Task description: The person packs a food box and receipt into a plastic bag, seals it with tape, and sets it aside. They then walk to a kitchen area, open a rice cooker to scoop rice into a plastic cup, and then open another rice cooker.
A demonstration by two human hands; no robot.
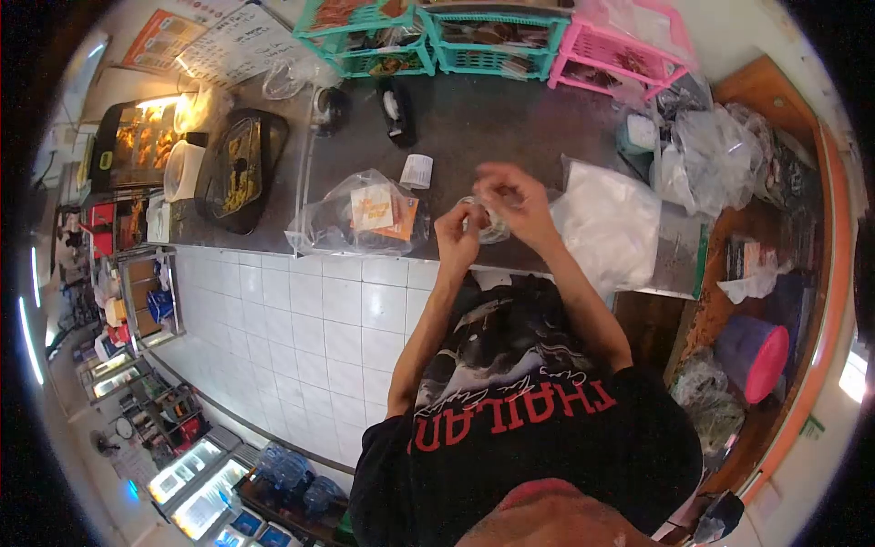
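Note:
At the counter's front edge my two hands are close together over a small clear, shiny thing (495, 228), which looks like a plastic bag; its contents are too small to tell. My left hand (459, 233) is closed at its left side, fingers pinched together, and what they grip is hidden. Just above and to the right, my right hand (515, 199) has curled fingers, partly smeared by motion, so its hold cannot be made out. Left of my hands lies a clear plastic bag (333, 223) with orange-and-white printed packets (375, 208). A white paper roll (416, 171) is just behind it.
A stack of clear plastic bags (609, 223) lies right of my hands. Farther back are a black tape dispenser (394, 114), teal baskets (492, 46) and a pink basket (620, 55). A black tray of food (239, 173) stands left, near a lit food case (137, 141).

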